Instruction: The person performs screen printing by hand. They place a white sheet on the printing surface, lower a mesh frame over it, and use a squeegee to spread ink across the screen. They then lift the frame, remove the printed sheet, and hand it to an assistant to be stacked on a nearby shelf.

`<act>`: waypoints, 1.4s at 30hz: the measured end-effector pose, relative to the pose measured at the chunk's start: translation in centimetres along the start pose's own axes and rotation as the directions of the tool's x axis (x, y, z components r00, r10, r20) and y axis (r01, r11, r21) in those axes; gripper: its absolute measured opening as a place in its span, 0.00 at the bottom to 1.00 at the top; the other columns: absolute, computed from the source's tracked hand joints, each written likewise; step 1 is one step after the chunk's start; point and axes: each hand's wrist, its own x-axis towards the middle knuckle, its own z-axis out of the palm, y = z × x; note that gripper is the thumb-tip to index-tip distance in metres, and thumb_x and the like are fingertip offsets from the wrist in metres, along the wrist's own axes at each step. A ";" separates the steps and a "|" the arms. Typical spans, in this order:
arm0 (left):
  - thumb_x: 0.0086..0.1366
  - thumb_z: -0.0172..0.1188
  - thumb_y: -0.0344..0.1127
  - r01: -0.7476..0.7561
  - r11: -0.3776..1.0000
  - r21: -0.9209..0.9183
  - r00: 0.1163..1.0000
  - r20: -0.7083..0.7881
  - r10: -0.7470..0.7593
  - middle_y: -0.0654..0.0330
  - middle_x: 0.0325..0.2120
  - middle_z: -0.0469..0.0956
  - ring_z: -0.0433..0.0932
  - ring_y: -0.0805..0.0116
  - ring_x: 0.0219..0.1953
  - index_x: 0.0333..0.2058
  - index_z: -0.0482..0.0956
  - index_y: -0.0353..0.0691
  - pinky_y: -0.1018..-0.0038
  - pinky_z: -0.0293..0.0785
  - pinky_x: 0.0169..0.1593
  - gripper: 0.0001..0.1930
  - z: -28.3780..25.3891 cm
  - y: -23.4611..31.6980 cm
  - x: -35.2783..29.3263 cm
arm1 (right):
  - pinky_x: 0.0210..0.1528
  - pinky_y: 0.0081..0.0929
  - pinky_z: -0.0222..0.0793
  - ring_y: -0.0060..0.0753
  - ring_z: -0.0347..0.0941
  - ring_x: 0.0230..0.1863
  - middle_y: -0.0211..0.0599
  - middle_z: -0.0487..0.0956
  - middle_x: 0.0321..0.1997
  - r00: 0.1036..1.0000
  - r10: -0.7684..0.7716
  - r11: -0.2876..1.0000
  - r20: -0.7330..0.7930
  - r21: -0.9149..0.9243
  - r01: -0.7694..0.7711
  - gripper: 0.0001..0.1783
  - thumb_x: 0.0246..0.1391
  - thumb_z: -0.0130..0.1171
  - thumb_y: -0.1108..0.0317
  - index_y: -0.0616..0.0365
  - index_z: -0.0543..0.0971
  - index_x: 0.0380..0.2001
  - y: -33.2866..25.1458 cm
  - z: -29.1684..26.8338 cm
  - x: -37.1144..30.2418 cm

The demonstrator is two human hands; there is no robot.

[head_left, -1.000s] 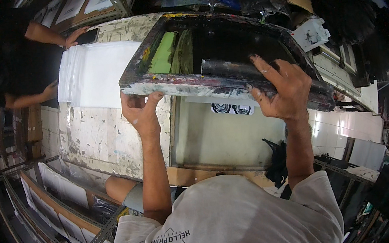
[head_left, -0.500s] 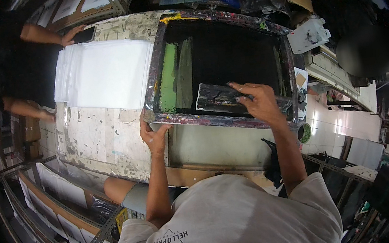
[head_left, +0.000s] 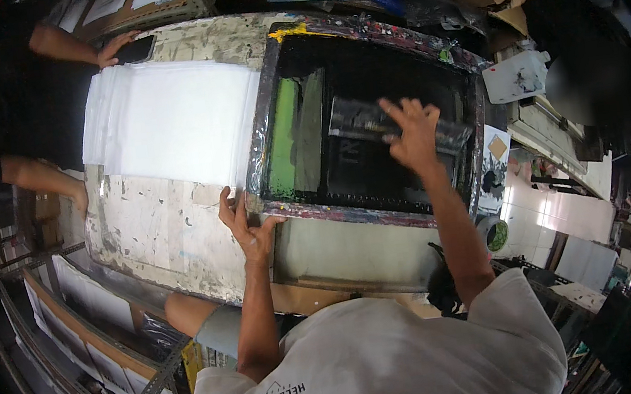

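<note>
A screen-printing frame (head_left: 435, 47), smeared with ink, lies on the table with dark mesh inside it. My right hand (head_left: 415, 135) is over a black, ink-coated squeegee (head_left: 357, 117) on the mesh, its thumb and some fingers on the bar and other fingers raised. The hand hides part of the bar. At the frame's near left corner, my left hand (head_left: 252, 231) holds the edge, thumb along the near side and fingers spread at the left. A green strip (head_left: 283, 134) runs down the mesh's left side. Faint lettering shows below the squeegee.
A stack of white sheets (head_left: 167, 124) lies left of the frame on the stained table (head_left: 154, 215). Another person's hand (head_left: 116, 48) rests by a dark phone (head_left: 137, 50). A white jug (head_left: 516, 77) stands at right; racks (head_left: 73, 326) fill the lower left.
My right hand has pushed the squeegee away from the near side toward the middle of the mesh, uncovering faint lettering. My left hand's fingers have spread at the corner. The view has shifted slightly.
</note>
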 end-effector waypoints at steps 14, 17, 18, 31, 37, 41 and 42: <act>0.43 0.82 0.44 0.068 0.988 -0.138 0.998 0.023 -0.065 0.49 0.65 0.60 0.63 0.51 0.61 0.60 0.73 0.37 0.57 0.64 0.63 0.45 -0.4 1.2 0.2 | 0.60 0.49 0.49 0.40 0.65 0.59 0.41 0.73 0.59 1.000 -0.002 0.981 -0.013 -0.192 0.000 0.44 0.42 0.73 0.61 0.38 0.70 0.67 7.7 1.4 15.8; 0.45 0.79 0.34 0.103 0.969 -0.223 0.994 0.052 -0.093 0.50 0.59 0.66 0.67 0.54 0.59 0.61 0.71 0.34 0.60 0.64 0.63 0.43 -0.1 -0.1 -0.4 | 0.67 0.61 0.46 0.47 0.61 0.65 0.46 0.70 0.63 0.994 0.089 0.961 0.070 -0.269 -0.067 0.47 0.50 0.67 0.55 0.40 0.60 0.73 6.8 1.3 16.0; 0.45 0.78 0.32 0.150 0.952 -0.265 0.988 0.060 -0.139 0.51 0.57 0.68 0.68 0.55 0.58 0.61 0.70 0.33 0.61 0.65 0.63 0.42 0.0 0.2 -0.4 | 0.68 0.64 0.44 0.48 0.60 0.67 0.47 0.69 0.64 0.990 0.120 0.950 0.078 -0.299 -0.092 0.48 0.52 0.66 0.54 0.40 0.58 0.74 6.2 1.1 16.1; 0.44 0.75 0.25 -0.020 0.936 -0.352 0.976 -0.211 -0.059 0.53 0.52 0.73 0.71 0.59 0.56 0.59 0.71 0.28 0.65 0.64 0.64 0.40 -1.5 8.1 4.9 | 0.69 0.57 0.52 0.58 0.59 0.70 0.58 0.66 0.67 0.890 -0.104 0.994 0.444 0.032 0.100 0.44 0.52 0.66 0.62 0.46 0.61 0.72 -7.6 -18.9 -7.4; 0.62 0.63 0.23 -0.080 0.817 -0.572 0.967 -0.245 -0.076 0.52 0.53 0.74 0.72 0.64 0.55 0.66 0.62 0.32 0.70 0.68 0.60 0.33 -1.1 15.6 12.0 | 0.68 0.58 0.50 0.53 0.62 0.66 0.48 0.72 0.62 0.998 0.036 0.929 -0.058 -0.366 -0.055 0.40 0.51 0.58 0.79 0.46 0.67 0.69 -7.7 -19.4 -8.0; 0.69 0.61 0.33 0.066 0.889 -0.452 0.988 -0.098 -0.123 0.53 0.45 0.78 0.75 0.66 0.48 0.61 0.64 0.36 0.71 0.71 0.53 0.25 1.6 10.5 12.5 | 0.71 0.53 0.46 0.50 0.58 0.70 0.48 0.69 0.65 0.996 -0.015 0.947 -0.092 -0.321 -0.015 0.46 0.44 0.62 0.81 0.48 0.65 0.70 -7.2 -20.5 -6.4; 0.69 0.61 0.36 0.125 0.963 -0.239 0.991 -0.007 -0.131 0.53 0.41 0.80 0.77 0.64 0.45 0.59 0.67 0.36 0.71 0.72 0.51 0.23 2.6 8.3 11.9 | 0.71 0.53 0.46 0.50 0.58 0.70 0.48 0.69 0.65 0.995 -0.012 0.951 -0.094 -0.309 -0.018 0.46 0.44 0.61 0.81 0.48 0.65 0.70 -7.3 -20.4 -6.4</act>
